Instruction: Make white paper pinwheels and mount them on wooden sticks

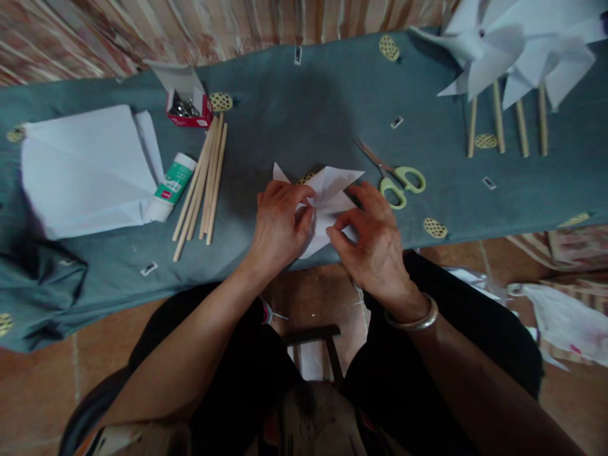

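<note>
A white paper pinwheel [327,185] with cut, pointed corners lies at the table's front edge between my hands. My left hand [285,212] is closed on its left side, thumb and fingers curled at the middle of the paper. Over the lower right part, my right hand [373,237] has thumb and forefinger brought together in a pinch at the paper's edge. Its other fingers reach behind the right side of the sheet. Just right of that hand lie scissors [396,183] with light green handles, blades pointing up and left.
Several wooden sticks [202,183], a glue stick [173,183], a red box [187,111] of metal pieces and stacked white paper [90,174] lie on the left. Finished white pinwheels [494,54] on sticks lie at the far right. Paper scraps and a plastic bag [565,316] are on the floor.
</note>
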{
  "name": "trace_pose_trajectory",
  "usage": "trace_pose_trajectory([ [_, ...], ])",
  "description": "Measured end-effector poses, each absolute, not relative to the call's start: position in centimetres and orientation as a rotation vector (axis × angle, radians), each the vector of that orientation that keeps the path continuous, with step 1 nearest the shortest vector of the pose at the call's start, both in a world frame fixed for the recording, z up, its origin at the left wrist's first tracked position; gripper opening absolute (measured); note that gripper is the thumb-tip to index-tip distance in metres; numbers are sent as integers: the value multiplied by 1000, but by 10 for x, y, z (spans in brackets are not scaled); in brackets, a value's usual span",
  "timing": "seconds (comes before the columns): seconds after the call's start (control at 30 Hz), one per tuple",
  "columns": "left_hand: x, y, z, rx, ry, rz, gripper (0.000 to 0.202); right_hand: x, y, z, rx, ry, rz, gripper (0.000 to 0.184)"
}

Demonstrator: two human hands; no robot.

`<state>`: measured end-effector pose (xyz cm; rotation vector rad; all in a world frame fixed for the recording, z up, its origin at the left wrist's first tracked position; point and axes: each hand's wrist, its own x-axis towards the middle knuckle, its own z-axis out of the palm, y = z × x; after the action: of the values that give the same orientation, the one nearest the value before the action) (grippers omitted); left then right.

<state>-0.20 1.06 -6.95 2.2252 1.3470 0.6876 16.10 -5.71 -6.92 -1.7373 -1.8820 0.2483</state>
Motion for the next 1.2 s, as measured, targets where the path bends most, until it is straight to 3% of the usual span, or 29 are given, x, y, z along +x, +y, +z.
trace_pose_trajectory([
  [1.2, -2, 11, -67, 2262, 1317, 654, 11, 147, -62, -52, -1720, -2136, 183, 38],
])
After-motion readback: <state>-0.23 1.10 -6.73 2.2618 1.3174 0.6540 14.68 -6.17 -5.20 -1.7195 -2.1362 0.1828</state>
